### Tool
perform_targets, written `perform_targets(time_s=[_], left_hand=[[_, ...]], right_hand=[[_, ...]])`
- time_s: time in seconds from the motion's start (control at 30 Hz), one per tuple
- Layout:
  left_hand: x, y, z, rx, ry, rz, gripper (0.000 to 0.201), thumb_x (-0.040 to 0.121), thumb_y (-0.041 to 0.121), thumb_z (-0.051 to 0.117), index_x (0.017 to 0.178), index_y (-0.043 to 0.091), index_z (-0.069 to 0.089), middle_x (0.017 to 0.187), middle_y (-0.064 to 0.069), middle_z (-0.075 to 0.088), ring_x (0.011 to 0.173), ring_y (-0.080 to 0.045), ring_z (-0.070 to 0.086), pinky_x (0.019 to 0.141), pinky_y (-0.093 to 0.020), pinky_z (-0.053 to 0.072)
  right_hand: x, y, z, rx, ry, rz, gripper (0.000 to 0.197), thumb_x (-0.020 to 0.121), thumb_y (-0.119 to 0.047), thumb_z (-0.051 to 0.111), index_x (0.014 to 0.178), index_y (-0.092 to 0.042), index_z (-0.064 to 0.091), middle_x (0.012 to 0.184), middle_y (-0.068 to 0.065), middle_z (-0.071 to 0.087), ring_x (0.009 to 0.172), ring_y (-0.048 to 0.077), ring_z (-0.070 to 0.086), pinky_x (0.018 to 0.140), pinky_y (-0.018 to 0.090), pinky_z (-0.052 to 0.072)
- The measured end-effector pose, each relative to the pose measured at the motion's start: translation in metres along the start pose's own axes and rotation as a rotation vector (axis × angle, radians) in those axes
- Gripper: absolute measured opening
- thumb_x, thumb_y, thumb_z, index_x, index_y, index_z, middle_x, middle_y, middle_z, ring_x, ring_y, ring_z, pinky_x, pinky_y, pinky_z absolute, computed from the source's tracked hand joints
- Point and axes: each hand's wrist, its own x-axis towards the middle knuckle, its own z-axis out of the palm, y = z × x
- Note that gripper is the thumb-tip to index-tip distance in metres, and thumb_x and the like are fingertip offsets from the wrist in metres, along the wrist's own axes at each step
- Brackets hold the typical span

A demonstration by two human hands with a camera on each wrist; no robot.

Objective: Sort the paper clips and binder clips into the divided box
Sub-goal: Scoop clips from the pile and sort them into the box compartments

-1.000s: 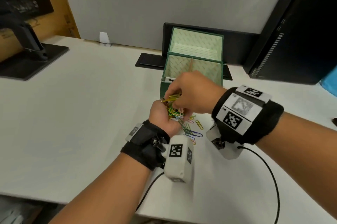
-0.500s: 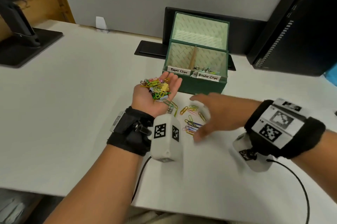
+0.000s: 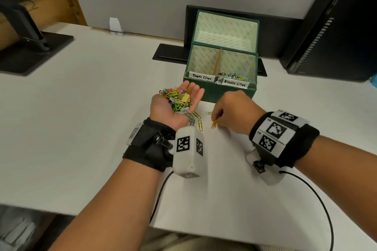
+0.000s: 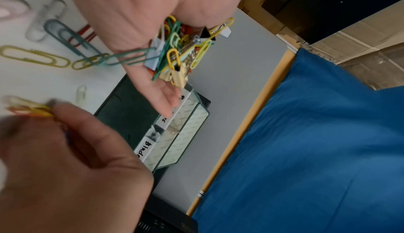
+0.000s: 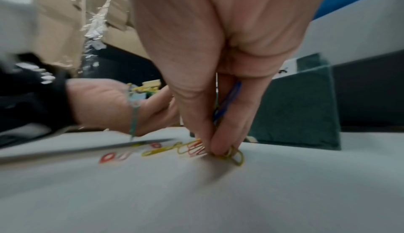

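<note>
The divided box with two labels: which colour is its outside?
Dark green; the divided box shows best in the head view.

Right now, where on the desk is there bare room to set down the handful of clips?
Bare desk lies left of the left hand, toward the monitor stand, and near the front edge. It is crowded between the hands: loose paper clips lie before the divided box, where the right hand pinches some.
</note>
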Motion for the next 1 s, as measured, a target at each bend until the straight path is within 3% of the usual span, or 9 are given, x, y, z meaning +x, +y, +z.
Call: perform_targets(time_s=[0.13, 0.23, 0.33, 0.47, 0.63, 0.73, 0.83, 0.93, 1.0], left_hand=[[0.001, -0.003, -0.001, 0.025, 0.025, -0.021, 0.047, 0.102, 0.026, 0.023, 0.111, -0.002, 0.06, 0.099, -0.02, 0.064, 0.085, -0.032, 0.065, 0.076, -0.048, 0.052], [0.005, -0.004, -0.001, 0.018, 0.024, -0.031, 0.049, 0.102, 0.027, 0.021, 0.107, -0.002, 0.06, 0.095, -0.02, 0.063, 0.084, -0.031, 0.064, 0.076, -0.051, 0.053], [0.006, -0.01, -0.002, 0.015, -0.017, -0.041, 0.045, 0.101, 0.022, 0.023, 0.102, -0.004, 0.061, 0.091, -0.022, 0.064, 0.087, -0.032, 0.062, 0.07, -0.056, 0.054], [0.0, -0.015, -0.002, 0.03, -0.059, -0.035, 0.038, 0.098, 0.018, 0.027, 0.105, 0.004, 0.062, 0.098, -0.02, 0.065, 0.093, -0.035, 0.061, 0.063, -0.055, 0.055], [-0.007, -0.014, -0.001, 0.112, 0.044, 0.085, 0.033, 0.097, 0.009, 0.025, 0.079, 0.005, 0.052, 0.051, -0.009, 0.061, 0.047, -0.02, 0.06, 0.041, -0.027, 0.052], [-0.008, -0.007, 0.0, 0.01, -0.061, -0.015, 0.03, 0.093, 0.009, 0.028, 0.089, -0.004, 0.055, 0.077, -0.019, 0.061, 0.064, -0.03, 0.063, 0.046, -0.043, 0.057], [-0.005, -0.002, 0.0, -0.108, -0.057, -0.029, 0.046, 0.102, 0.022, 0.026, 0.094, -0.009, 0.059, 0.08, -0.024, 0.065, 0.077, -0.034, 0.061, 0.054, -0.051, 0.057], [-0.007, 0.003, 0.001, -0.16, -0.097, 0.028, 0.051, 0.102, 0.023, 0.025, 0.087, -0.011, 0.06, 0.071, -0.025, 0.067, 0.073, -0.036, 0.064, 0.072, -0.049, 0.056], [-0.009, 0.005, 0.002, -0.146, -0.101, 0.024, 0.05, 0.102, 0.023, 0.025, 0.089, -0.011, 0.06, 0.071, -0.024, 0.068, 0.069, -0.035, 0.066, 0.066, -0.049, 0.056]], right_hand=[[0.004, 0.01, -0.023, 0.402, 0.06, 0.135, 0.011, 0.081, -0.008, 0.075, 0.082, -0.018, 0.079, 0.068, -0.005, 0.071, 0.071, 0.01, 0.07, 0.082, 0.029, 0.058], [-0.001, -0.003, -0.05, 0.637, 0.17, 0.053, 0.008, 0.079, -0.008, 0.077, 0.081, -0.015, 0.078, 0.072, 0.0, 0.075, 0.069, 0.01, 0.073, 0.072, 0.022, 0.06], [0.001, -0.029, -0.067, 0.555, 0.197, -0.136, 0.013, 0.078, -0.008, 0.077, 0.085, -0.019, 0.079, 0.074, -0.007, 0.074, 0.065, -0.001, 0.069, 0.06, 0.008, 0.052], [0.01, -0.059, -0.061, 0.218, 0.064, -0.291, 0.018, 0.078, -0.014, 0.076, 0.091, -0.026, 0.079, 0.076, -0.014, 0.071, 0.055, -0.012, 0.059, 0.053, 0.005, 0.047], [0.014, -0.062, -0.055, 0.117, -0.024, -0.333, 0.024, 0.08, -0.024, 0.078, 0.104, -0.027, 0.076, 0.08, -0.014, 0.064, 0.06, -0.011, 0.06, 0.069, 0.018, 0.053], [0.007, -0.051, -0.066, 0.188, 0.17, -0.294, 0.019, 0.083, -0.035, 0.072, 0.101, -0.029, 0.075, 0.096, -0.01, 0.07, 0.086, 0.005, 0.063, 0.083, 0.024, 0.05], [-0.006, -0.031, -0.07, 0.261, 0.316, -0.206, 0.021, 0.088, -0.04, 0.065, 0.082, -0.022, 0.073, 0.076, -0.007, 0.069, 0.071, 0.006, 0.061, 0.065, 0.022, 0.047], [-0.015, -0.007, -0.055, 0.088, 0.062, -0.046, 0.036, 0.084, -0.056, 0.062, 0.085, -0.021, 0.071, 0.081, -0.005, 0.068, 0.073, 0.008, 0.06, 0.064, 0.024, 0.046], [-0.018, 0.003, -0.037, -0.103, -0.163, 0.052, 0.069, 0.072, -0.075, 0.059, 0.117, -0.023, 0.063, 0.111, -0.004, 0.067, 0.099, 0.015, 0.06, 0.084, 0.032, 0.051]])
